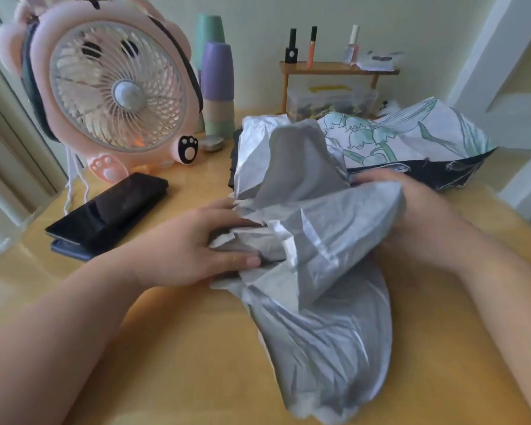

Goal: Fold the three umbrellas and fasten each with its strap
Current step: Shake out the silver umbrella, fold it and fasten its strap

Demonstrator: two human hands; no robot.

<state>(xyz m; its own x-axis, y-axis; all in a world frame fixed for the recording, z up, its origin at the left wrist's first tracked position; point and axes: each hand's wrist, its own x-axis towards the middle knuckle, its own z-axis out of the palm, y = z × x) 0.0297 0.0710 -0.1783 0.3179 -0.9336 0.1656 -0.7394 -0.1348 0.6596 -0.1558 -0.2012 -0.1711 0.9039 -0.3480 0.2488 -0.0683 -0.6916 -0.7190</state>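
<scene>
A silver-grey umbrella (pixel 319 271) lies crumpled and loose in the middle of the wooden table (pixel 181 363). My left hand (pixel 193 246) grips its bunched fabric on the left side, thumb and fingers closed around the folds. From the right, my right hand (pixel 417 204), blurred, presses into the canopy and holds its cloth. Behind it lies a white umbrella with green flower print and black underside (pixel 411 142), unfolded. A dark edge of a third one (pixel 234 161) peeks out behind the grey fabric. No strap is visible.
A pink fan (pixel 117 87) stands at the back left, with a black phone on a dark case (pixel 108 213) in front of it. Stacked cups (pixel 216 87), a small wooden shelf with nail polish bottles (pixel 337 69) and a clear box (pixel 328 99) line the back.
</scene>
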